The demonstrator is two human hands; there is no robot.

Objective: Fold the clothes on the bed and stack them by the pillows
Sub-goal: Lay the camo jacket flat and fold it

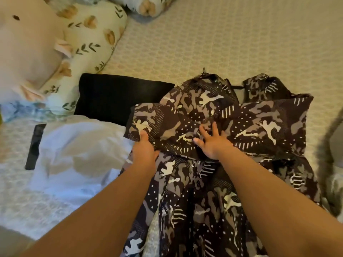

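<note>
A dark camouflage jacket (259,123) with white dots and stripes lies spread on the bed (222,43), both sleeves folded across its chest. My left hand (143,149) grips the cuff end of the sleeve at the jacket's left edge. Fingers spread, my right hand (211,141) presses flat on the middle of the jacket where the sleeves cross. A folded black garment (111,97) lies just left of the jacket, next to the floral pillows (92,39). A white garment (78,156) lies crumpled to the left of my left arm.
A pale plush toy (26,49) leans on the floral pillows at the upper left. A second floral pillow (144,6) sits at the top. A dark flat phone-like object (35,145) lies on the left beside the white garment. Bare patterned bedspread stretches beyond the jacket.
</note>
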